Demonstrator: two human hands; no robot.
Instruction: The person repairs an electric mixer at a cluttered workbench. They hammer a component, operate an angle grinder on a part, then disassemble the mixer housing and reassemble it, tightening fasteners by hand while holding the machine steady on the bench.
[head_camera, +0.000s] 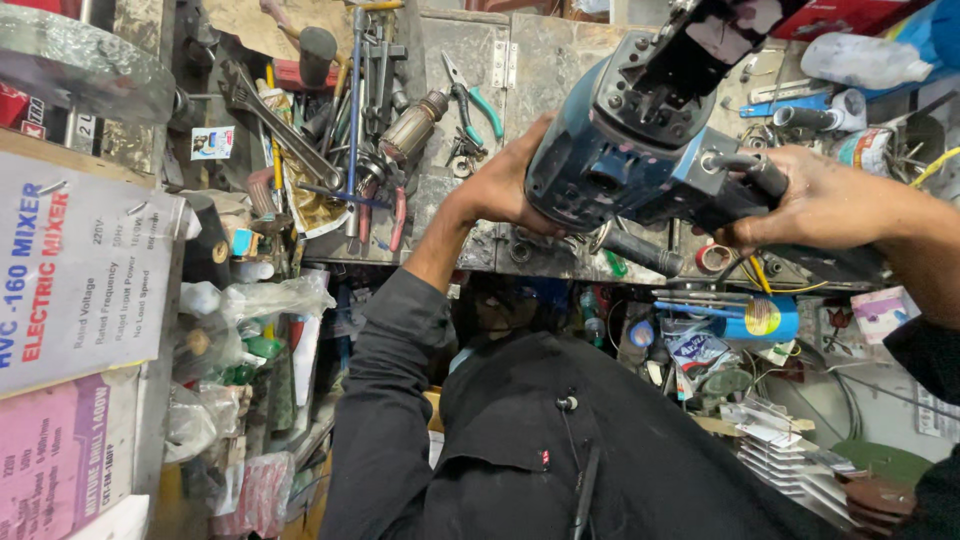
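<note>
Here, left hand (505, 185) and right hand (820, 205) both clamped on blue power tool (625, 160), above workbench (480, 70).

Blue power tool (625, 160) with black housing end, tilted above the workbench; 1 side handle protruding.

Pretty bright, even light from overhead, colours look punchy. Hard glare on the clear plastic sheet (80, 60) far left and a soft shine on the blue power tool (640, 150). Under the bench it goes dim and murky. Edges bend like a wide lens, and the near boxes (70, 350) on the left look soft.
</note>
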